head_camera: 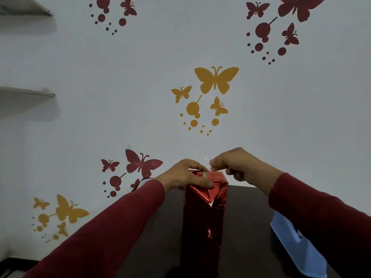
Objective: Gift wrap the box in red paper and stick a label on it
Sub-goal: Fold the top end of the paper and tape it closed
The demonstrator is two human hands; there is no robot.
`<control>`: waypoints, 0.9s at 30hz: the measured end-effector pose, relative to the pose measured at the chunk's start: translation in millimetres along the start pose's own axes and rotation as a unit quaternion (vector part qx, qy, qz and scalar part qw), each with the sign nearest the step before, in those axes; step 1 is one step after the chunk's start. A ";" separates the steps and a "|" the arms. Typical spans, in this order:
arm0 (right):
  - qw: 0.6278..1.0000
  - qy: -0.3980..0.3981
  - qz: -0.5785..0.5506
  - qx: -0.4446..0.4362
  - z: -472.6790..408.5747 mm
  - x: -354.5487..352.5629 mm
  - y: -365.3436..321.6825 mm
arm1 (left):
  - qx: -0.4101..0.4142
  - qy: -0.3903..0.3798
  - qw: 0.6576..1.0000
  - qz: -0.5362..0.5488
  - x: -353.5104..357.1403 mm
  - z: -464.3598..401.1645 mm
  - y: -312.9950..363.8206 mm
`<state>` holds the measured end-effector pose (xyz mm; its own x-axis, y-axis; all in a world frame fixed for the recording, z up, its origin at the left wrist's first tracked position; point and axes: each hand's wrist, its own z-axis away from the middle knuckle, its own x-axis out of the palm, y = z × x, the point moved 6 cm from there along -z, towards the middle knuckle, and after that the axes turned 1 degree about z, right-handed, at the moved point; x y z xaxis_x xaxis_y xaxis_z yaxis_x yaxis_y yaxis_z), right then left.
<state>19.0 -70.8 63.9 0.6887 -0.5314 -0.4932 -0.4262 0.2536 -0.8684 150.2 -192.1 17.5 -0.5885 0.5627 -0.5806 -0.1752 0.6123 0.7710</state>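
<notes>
A tall box wrapped in shiny red paper (pixel 204 217) stands upright on a dark table (pixel 247 217). At its top end the paper is folded into triangular flaps. My left hand (pixel 186 175) rests on the top, thumb pressing the folded flap down, with a small green tape roll (pixel 204 174) at its fingers. My right hand (pixel 239 167) hovers just right of the top and pinches the end of a clear tape strip (pixel 207 160) stretched between the two hands. No label is in view.
A light blue plastic object (pixel 295 243) lies on the table to the right of the box, under my right forearm. Behind the table is a white wall with red and yellow butterfly stickers. Two shelves (pixel 26 94) jut out at the left.
</notes>
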 end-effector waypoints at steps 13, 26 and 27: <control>0.999 -0.030 -0.023 0.017 0.4 7.1 3.6 | -0.010 0.002 1.000 0.026 0.0 -0.2 -4.7; 0.998 -0.053 0.042 0.014 -0.7 14.7 -0.9 | 0.016 -0.001 0.999 0.045 1.7 3.7 -1.1; 0.998 -0.051 0.032 0.019 -0.3 15.2 -0.1 | 0.017 -0.003 0.999 0.045 1.8 3.3 -1.5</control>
<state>29.3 -79.2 56.5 0.7178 -0.4279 -0.5492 -0.4505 0.3159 -0.8350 152.0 -190.2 14.4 -0.5961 0.6198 -0.5105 -0.0945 0.5772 0.8111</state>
